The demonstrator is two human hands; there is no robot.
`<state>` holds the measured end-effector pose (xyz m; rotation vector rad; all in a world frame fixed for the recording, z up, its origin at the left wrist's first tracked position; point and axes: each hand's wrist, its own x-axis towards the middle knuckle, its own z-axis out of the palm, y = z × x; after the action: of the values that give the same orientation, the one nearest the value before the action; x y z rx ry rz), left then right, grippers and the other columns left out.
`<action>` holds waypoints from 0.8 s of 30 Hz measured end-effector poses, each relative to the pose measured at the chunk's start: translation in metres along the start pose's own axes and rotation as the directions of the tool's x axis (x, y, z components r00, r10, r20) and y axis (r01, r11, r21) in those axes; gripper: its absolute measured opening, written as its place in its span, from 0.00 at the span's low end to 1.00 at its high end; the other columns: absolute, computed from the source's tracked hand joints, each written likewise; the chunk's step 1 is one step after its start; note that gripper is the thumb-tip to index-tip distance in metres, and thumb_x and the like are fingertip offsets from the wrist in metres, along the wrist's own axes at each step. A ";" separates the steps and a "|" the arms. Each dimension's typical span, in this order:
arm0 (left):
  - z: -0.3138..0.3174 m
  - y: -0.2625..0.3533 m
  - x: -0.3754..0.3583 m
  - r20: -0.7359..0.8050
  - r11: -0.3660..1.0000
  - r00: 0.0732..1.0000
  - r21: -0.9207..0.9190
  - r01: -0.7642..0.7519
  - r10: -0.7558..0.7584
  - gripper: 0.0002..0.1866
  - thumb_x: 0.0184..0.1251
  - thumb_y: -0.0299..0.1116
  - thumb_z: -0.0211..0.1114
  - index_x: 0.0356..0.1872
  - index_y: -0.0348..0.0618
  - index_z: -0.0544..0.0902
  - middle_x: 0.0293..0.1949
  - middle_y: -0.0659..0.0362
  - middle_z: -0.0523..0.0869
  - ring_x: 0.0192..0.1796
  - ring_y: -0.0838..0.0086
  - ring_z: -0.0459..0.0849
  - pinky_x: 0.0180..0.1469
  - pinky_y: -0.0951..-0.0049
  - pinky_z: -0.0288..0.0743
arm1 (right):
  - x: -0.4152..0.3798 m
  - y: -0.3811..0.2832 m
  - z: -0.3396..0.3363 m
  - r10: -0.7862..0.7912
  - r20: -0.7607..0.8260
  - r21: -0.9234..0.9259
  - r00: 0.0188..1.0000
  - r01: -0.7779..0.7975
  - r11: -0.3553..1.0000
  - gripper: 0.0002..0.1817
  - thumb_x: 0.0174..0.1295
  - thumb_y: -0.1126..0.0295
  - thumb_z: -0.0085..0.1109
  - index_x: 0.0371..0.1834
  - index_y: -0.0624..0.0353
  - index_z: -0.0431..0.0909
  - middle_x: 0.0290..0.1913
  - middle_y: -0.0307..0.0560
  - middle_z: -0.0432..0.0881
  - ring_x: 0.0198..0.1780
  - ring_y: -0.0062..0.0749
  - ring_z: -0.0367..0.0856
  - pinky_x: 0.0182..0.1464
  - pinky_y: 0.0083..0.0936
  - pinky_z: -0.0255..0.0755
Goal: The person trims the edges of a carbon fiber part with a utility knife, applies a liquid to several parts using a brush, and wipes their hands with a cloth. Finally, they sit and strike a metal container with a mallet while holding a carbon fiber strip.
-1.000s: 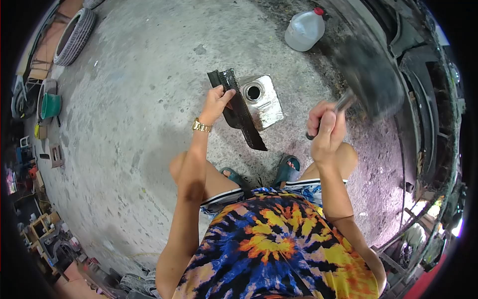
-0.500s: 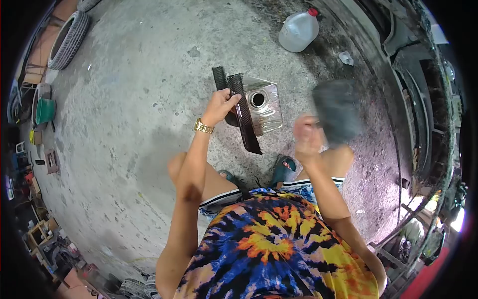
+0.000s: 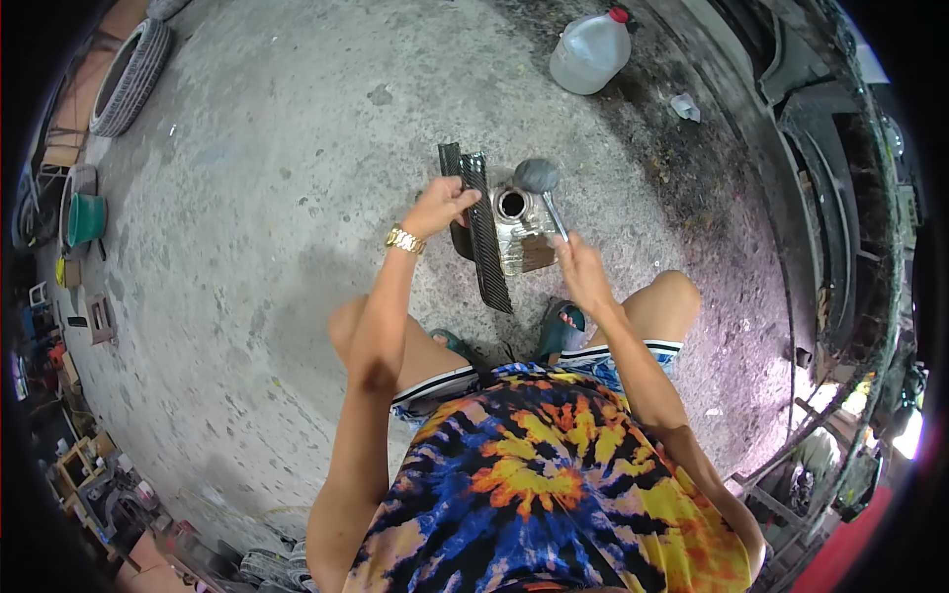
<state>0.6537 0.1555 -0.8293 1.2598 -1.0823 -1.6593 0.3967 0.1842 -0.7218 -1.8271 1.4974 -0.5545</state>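
Observation:
My left hand (image 3: 438,208), with a gold watch at the wrist, grips a long black trim piece (image 3: 487,262) with a woven, carbon-fibre look. A second dark strip of it (image 3: 450,158) shows on the far side of my fingers. Just right of the trim stands a silver metal can (image 3: 516,229) with a round opening on top, partly covered by the trim. My right hand (image 3: 583,269) is closed round the handle of a mallet (image 3: 537,175). Its dark, rounded head overlaps the can's far right corner in this view, close to the opening.
A plastic jug (image 3: 591,54) with a red cap stands on the concrete floor (image 3: 297,128), near a crumpled white scrap (image 3: 684,108). A tyre (image 3: 138,79) and a green bucket (image 3: 87,218) are at the left. Dark vehicle panels (image 3: 825,188) line the right side.
The mallet has come down and left from its raised, blurred position to just over the can. The trim piece has tilted and shifted slightly in my left hand.

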 end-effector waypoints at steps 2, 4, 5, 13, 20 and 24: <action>0.003 -0.010 0.000 0.074 0.995 0.994 0.074 0.072 -0.078 0.13 0.65 0.36 0.62 0.27 0.34 0.77 0.22 0.61 0.80 0.22 0.80 0.79 0.24 0.77 0.74 | 0.004 -0.010 -0.007 0.191 0.101 0.016 0.976 -0.194 0.981 0.15 0.70 0.62 0.43 0.32 0.64 0.65 0.19 0.56 0.69 0.20 0.45 0.68 0.27 0.34 0.65; -0.001 -0.003 0.002 0.057 0.990 0.995 0.112 0.081 -0.087 0.13 0.65 0.36 0.61 0.27 0.34 0.78 0.22 0.61 0.81 0.22 0.80 0.79 0.24 0.77 0.74 | 0.009 -0.048 -0.036 0.137 0.035 0.097 0.990 -0.140 0.985 0.15 0.70 0.62 0.44 0.30 0.63 0.65 0.19 0.52 0.70 0.20 0.41 0.68 0.26 0.32 0.64; -0.003 0.002 0.000 0.040 0.984 0.995 0.153 0.086 -0.093 0.14 0.65 0.36 0.61 0.27 0.34 0.78 0.22 0.61 0.81 0.22 0.80 0.79 0.24 0.76 0.74 | 0.008 -0.065 -0.048 0.085 -0.042 0.174 0.995 -0.077 0.982 0.15 0.70 0.62 0.44 0.29 0.63 0.65 0.18 0.49 0.70 0.20 0.36 0.68 0.26 0.30 0.64; -0.012 0.010 -0.002 -0.021 0.991 0.991 0.024 0.132 -0.131 0.11 0.63 0.36 0.63 0.26 0.39 0.76 0.24 0.60 0.81 0.24 0.79 0.81 0.25 0.77 0.76 | -0.046 0.012 0.006 0.257 0.273 -0.141 0.927 -0.225 0.964 0.12 0.65 0.66 0.48 0.40 0.67 0.70 0.22 0.59 0.75 0.24 0.58 0.73 0.30 0.34 0.71; -0.027 0.021 -0.005 -0.193 0.989 0.978 -0.140 0.050 -0.077 0.09 0.64 0.35 0.61 0.30 0.39 0.78 0.26 0.61 0.83 0.24 0.80 0.80 0.27 0.77 0.75 | -0.040 -0.069 -0.063 -0.173 0.004 0.218 0.985 0.168 0.961 0.18 0.69 0.61 0.43 0.27 0.65 0.68 0.23 0.43 0.72 0.23 0.28 0.71 0.25 0.22 0.60; -0.029 0.026 -0.004 -0.208 0.964 0.978 -0.262 -0.036 -0.020 0.09 0.64 0.35 0.61 0.34 0.38 0.80 0.28 0.60 0.84 0.25 0.79 0.81 0.28 0.77 0.76 | -0.055 -0.001 -0.022 -0.507 -0.106 -0.296 0.856 0.459 0.837 0.13 0.67 0.66 0.45 0.30 0.67 0.68 0.25 0.50 0.74 0.25 0.41 0.71 0.29 0.35 0.64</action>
<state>0.6845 0.1459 -0.8080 1.2189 -0.7112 -1.5649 0.3681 0.2321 -0.7009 -2.4511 1.2541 -0.8128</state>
